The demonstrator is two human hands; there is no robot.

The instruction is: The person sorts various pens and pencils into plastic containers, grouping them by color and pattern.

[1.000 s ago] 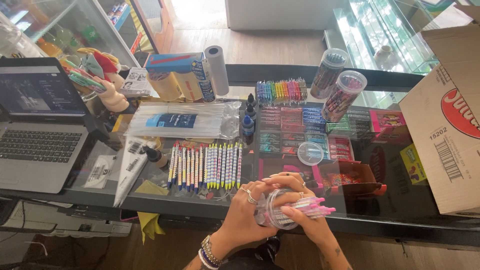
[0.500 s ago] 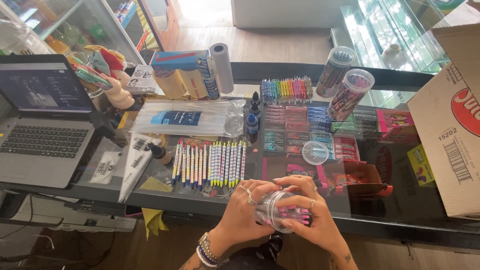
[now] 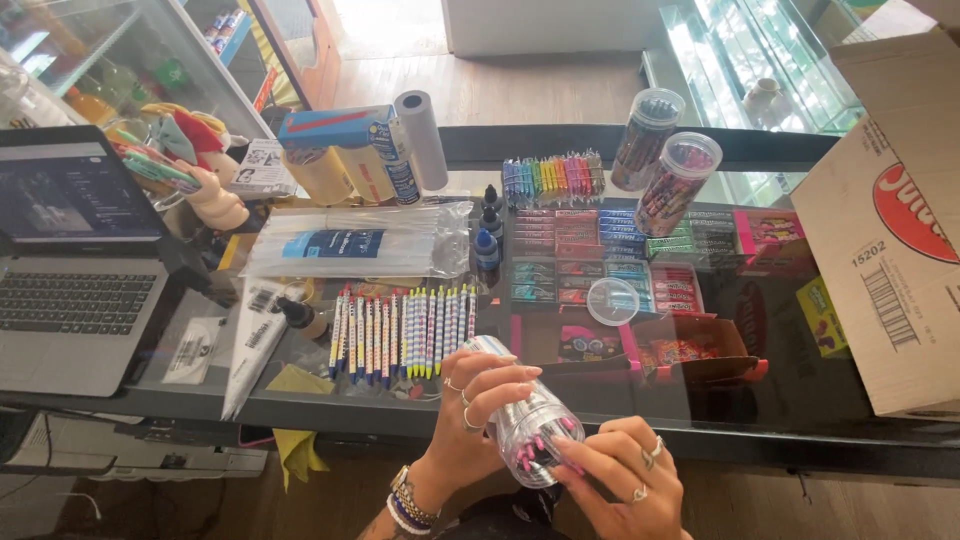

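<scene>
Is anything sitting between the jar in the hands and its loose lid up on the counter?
Nothing visible does. The left hand grips the clear jar while the right hand touches the pink pens at its mouth. The lid lies beyond on bare glass counter; the pencil row sits off left.

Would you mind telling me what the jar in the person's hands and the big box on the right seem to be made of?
The jar, gripped by the left hand with the right hand at its mouth, looks like clear glossy plastic: pink pens show through its wall. The box looks like matte brown cardboard, with a plain flap and printed side.
</scene>
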